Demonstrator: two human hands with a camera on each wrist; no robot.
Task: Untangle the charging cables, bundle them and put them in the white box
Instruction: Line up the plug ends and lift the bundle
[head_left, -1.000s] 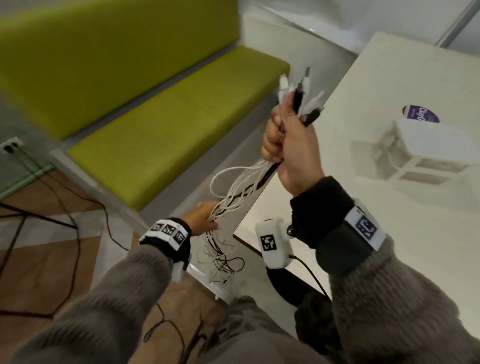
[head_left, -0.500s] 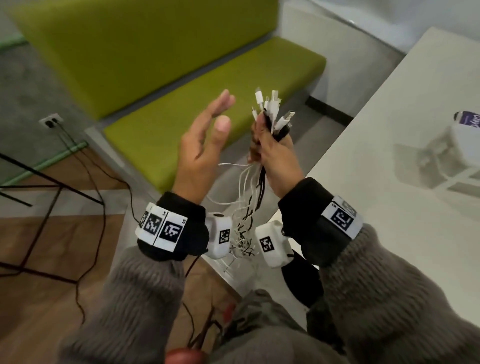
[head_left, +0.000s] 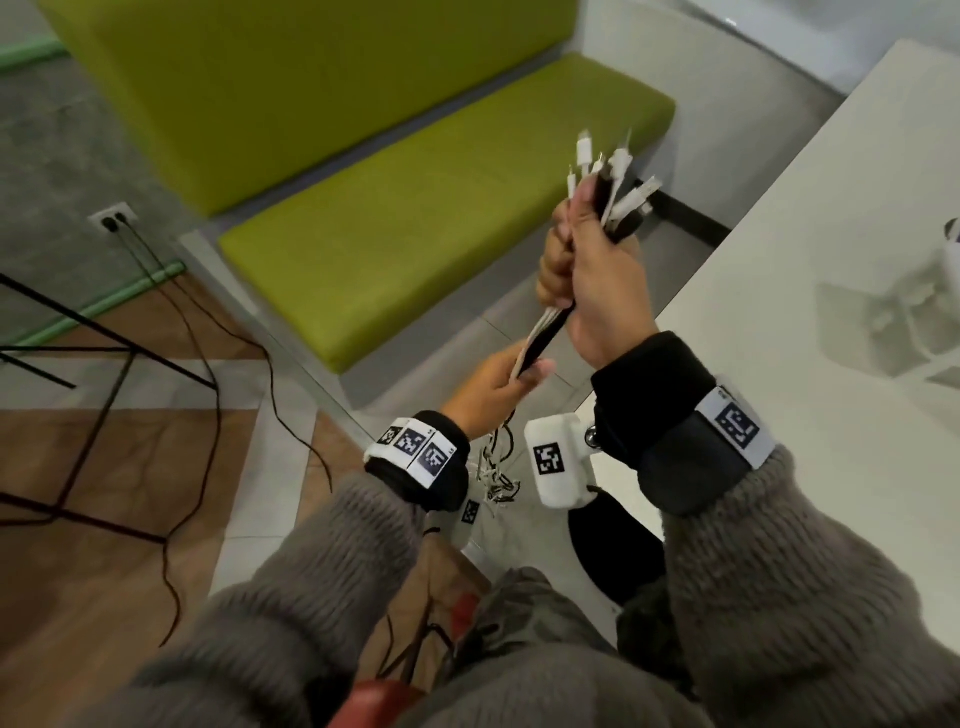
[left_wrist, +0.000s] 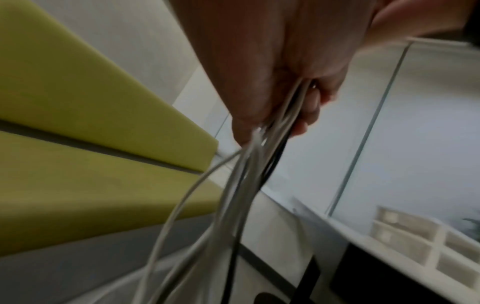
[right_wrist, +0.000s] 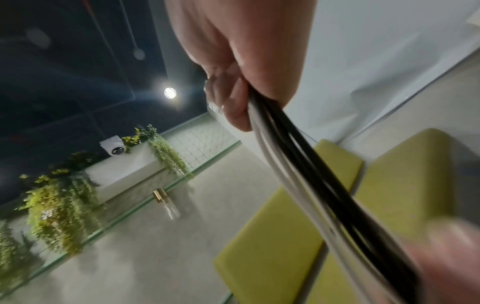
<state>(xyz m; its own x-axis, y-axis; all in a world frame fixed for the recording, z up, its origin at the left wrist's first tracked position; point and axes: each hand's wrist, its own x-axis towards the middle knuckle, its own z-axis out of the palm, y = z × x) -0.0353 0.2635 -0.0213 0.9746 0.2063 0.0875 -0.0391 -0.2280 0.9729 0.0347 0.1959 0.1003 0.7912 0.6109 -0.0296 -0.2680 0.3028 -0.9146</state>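
Observation:
A bunch of white and black charging cables (head_left: 550, 325) is held up in the air beside the table. My right hand (head_left: 597, 260) grips it just under the plug ends (head_left: 615, 176), which stick up out of the fist. Below that, my left hand (head_left: 493, 384) is closed around the same strands, which run taut between the two hands. The loose tails (head_left: 496, 475) hang down in a tangle under my left wrist. The left wrist view shows the cables (left_wrist: 246, 181) leaving the fist (left_wrist: 280, 115); the right wrist view shows them (right_wrist: 293, 156) stretched away from the fingers (right_wrist: 233, 102). The white box (head_left: 904, 317) stands on the table at the far right.
A white table (head_left: 831, 218) fills the right side. A green bench (head_left: 415, 208) runs along the wall ahead. Dark cords (head_left: 208, 364) and a black metal frame (head_left: 78, 332) lie on the floor to the left, near a wall socket (head_left: 113, 221).
My left hand, raised and open half a second ago, has dropped and closed around the cables below my right hand. The bunch is now pulled straight between them.

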